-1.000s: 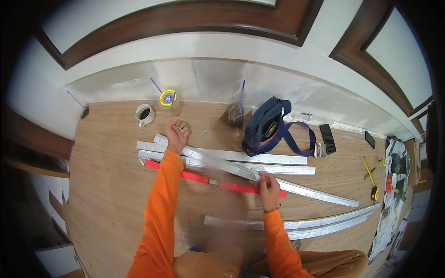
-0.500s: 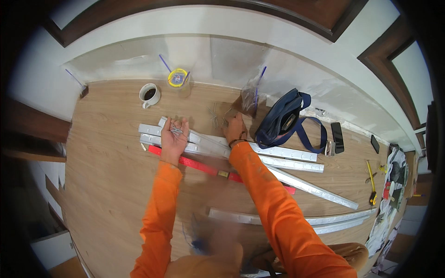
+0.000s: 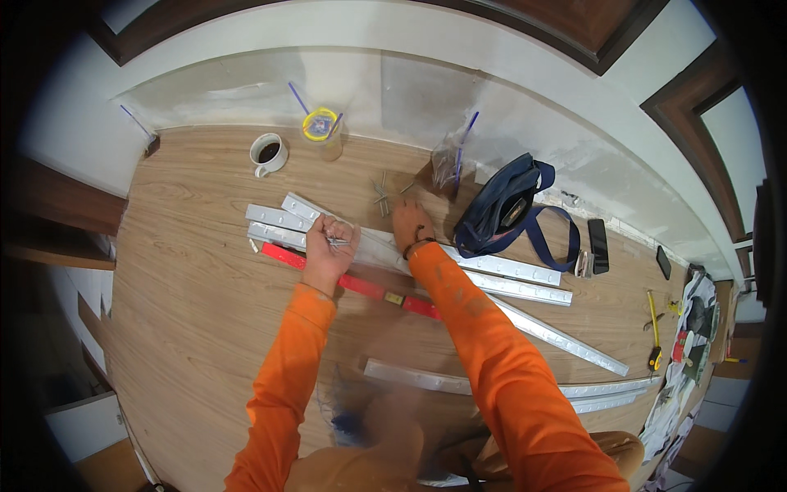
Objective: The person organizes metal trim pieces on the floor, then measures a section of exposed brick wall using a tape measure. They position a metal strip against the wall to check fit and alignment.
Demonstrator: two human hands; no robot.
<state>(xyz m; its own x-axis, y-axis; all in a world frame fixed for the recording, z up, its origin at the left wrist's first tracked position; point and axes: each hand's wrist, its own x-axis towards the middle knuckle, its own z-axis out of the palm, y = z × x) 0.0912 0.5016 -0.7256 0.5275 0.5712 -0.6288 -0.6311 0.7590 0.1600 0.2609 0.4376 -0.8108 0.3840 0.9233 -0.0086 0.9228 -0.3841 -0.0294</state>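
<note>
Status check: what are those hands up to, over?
Left hand curled around fasteners. Right hand beside loose fasteners, grip hidden. Blue bag close on its right.

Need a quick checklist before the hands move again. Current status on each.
1. Fasteners secured in left hand: ok, thin metal fasteners sit in its curled fingers.
2. Right hand free: cannot tell, its fingertips are hidden.
3. Loose fasteners near the right hand: ok, on the floor just beyond it.
4. Metal strips parallel: not ok, some lie at an angle to others.
5. White mug upright: ok, dark liquid inside, apart from both hands.
</note>
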